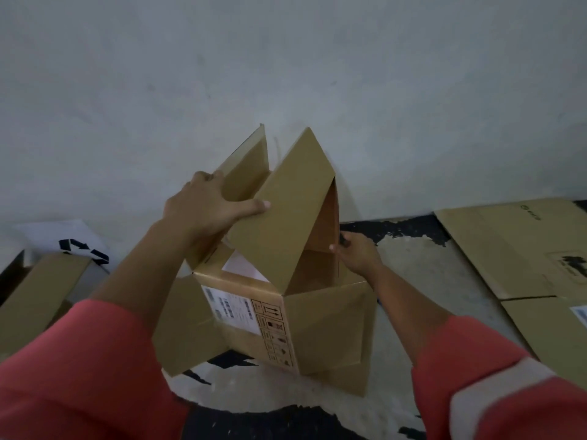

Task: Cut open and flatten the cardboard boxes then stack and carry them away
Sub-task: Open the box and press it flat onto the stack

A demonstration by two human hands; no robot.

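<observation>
Cardboard flaps (pixel 286 217) held in your left grip (pixel 203 208), right grip (pixel 355 252) pinching one edge; pull unevenly and the box (pixel 317 328) tips.

Surroundings: wall, floor, white sheet.
Grey plastered wall (pixel 286 58) behind, faintly scuffed. Pale concrete floor (pixel 428 268) with ragged black patches (pixel 397 228) along the wall's foot and nearer the viewer. White sheet (pixel 57 233) with black markings, far left.

Cardboard box (pixel 286 315): tan-brown, white label with black print, column of black handling symbols. Sleeves (pixel 79 376) before it: coral-red, one with a pale band. Floor (pixel 413 268) under it: pale grey, black patches.
</observation>
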